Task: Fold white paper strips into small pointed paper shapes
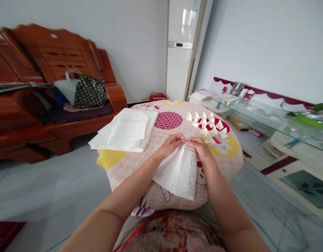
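Pinching printed sheet point(181, 171) over table point(130, 164) | left hand point(173, 144), right hand point(199, 146): both clamped on its narrow end | uneven pull could tear it

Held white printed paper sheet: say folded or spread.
Partly folded: creases run down the white printed paper sheet, fanning below the left hand and right hand.

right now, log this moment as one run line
left hand: pinches sheet | right hand: pinches sheet | stack: left on table | folded papers: right on table
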Motion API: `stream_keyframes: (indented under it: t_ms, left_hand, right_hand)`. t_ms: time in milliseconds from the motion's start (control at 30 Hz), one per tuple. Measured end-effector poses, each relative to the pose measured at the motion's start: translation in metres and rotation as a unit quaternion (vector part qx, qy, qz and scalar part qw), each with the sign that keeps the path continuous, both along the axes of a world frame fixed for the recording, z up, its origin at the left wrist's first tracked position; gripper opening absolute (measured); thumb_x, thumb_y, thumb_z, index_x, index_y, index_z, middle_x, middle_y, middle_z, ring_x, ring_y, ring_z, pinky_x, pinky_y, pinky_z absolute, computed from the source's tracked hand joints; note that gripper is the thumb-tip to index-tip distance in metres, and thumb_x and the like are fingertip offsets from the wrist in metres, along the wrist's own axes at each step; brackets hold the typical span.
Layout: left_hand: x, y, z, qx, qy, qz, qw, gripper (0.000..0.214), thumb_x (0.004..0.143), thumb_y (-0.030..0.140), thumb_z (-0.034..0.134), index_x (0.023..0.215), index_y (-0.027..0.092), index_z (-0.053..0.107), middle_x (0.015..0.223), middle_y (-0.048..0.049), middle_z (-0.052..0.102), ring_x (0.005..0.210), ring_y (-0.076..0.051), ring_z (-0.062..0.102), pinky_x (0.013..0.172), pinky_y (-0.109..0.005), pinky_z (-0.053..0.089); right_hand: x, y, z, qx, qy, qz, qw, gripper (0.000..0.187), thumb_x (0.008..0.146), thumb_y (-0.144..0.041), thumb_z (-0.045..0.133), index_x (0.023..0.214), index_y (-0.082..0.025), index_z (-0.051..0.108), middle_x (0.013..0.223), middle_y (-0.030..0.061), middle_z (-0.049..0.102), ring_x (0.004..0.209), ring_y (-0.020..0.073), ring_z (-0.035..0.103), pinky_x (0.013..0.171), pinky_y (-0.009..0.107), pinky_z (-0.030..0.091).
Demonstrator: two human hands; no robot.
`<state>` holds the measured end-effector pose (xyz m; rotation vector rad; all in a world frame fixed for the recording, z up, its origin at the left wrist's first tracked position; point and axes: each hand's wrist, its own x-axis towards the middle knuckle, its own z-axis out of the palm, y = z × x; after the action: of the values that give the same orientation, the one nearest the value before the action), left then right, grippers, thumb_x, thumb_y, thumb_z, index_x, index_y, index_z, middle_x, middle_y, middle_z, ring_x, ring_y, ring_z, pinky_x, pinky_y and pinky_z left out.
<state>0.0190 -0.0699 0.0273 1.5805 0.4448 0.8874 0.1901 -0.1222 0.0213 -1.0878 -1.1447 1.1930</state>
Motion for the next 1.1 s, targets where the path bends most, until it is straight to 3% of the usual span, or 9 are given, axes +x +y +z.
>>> stream_keyframes:
  t_ms: [300,533,733,833,967,1100]
  left_hand:
    - [0.002,0.003,-0.006,-0.023,0.0,-0.008,1.0,0.041,0.083,0.055,0.072,0.077,0.018,0.055,0.069,0.0042,0.048,0.063,-0.01,0.042,0.061,-0.024,0.035]
    - [-0.027,0.024,-0.004,0.009,0.106,-0.078,0.991,0.049,0.077,0.063,0.076,0.074,0.016,0.062,0.065,0.0019,0.052,0.058,-0.01,0.044,0.052,-0.023,0.032]
    - [-0.059,0.05,0.002,0.088,0.174,0.021,0.981,0.046,0.078,0.057,0.074,0.066,0.016,0.056,0.057,0.0053,0.042,0.052,-0.008,0.035,0.049,-0.022,0.024]
    - [-0.067,0.061,0.004,0.143,0.237,0.061,0.959,0.032,0.079,0.044,0.07,0.069,0.015,0.063,0.063,0.0022,0.054,0.059,-0.01,0.046,0.054,-0.023,0.033]
    - [-0.067,0.067,-0.001,0.213,0.333,0.105,0.913,0.013,0.079,0.027,0.065,0.078,0.016,0.07,0.073,-0.0005,0.067,0.071,-0.015,0.059,0.067,-0.026,0.044]
    - [-0.053,0.063,-0.016,0.281,0.445,0.157,0.836,0.016,0.084,0.017,0.062,0.094,0.017,0.075,0.093,-0.0071,0.076,0.09,-0.022,0.068,0.086,-0.034,0.051]
  right_hand:
    - [0.002,0.0,-0.004,0.006,0.013,-0.012,1.0,0.024,0.065,-0.039,0.079,0.06,-0.02,0.065,0.051,-0.0043,0.049,0.047,0.0104,0.038,0.047,0.026,0.028]
    - [0.012,0.0,-0.004,0.021,0.012,-0.041,0.999,0.025,0.061,-0.036,0.082,0.058,-0.022,0.062,0.052,-0.0039,0.048,0.048,0.0102,0.039,0.046,0.025,0.03]
    - [0.04,-0.005,-0.002,-0.052,-0.03,0.037,0.998,0.028,0.053,-0.035,0.086,0.059,-0.019,0.064,0.052,-0.0028,0.057,0.046,0.0101,0.045,0.046,0.023,0.03]
    - [0.05,-0.004,-0.001,-0.055,-0.013,-0.001,0.998,0.026,0.049,-0.03,0.086,0.059,-0.018,0.065,0.053,-0.0032,0.059,0.048,0.0103,0.048,0.049,0.023,0.034]
    - [0.05,0.005,-0.008,-0.05,-0.001,-0.126,0.991,0.027,0.047,-0.029,0.084,0.063,-0.019,0.065,0.054,-0.0038,0.06,0.049,0.0125,0.05,0.051,0.025,0.038]
    - [0.047,0.021,-0.023,-0.039,-0.14,-0.242,0.959,0.016,0.054,-0.032,0.073,0.061,-0.02,0.064,0.053,-0.0034,0.058,0.05,0.0146,0.048,0.051,0.027,0.035]
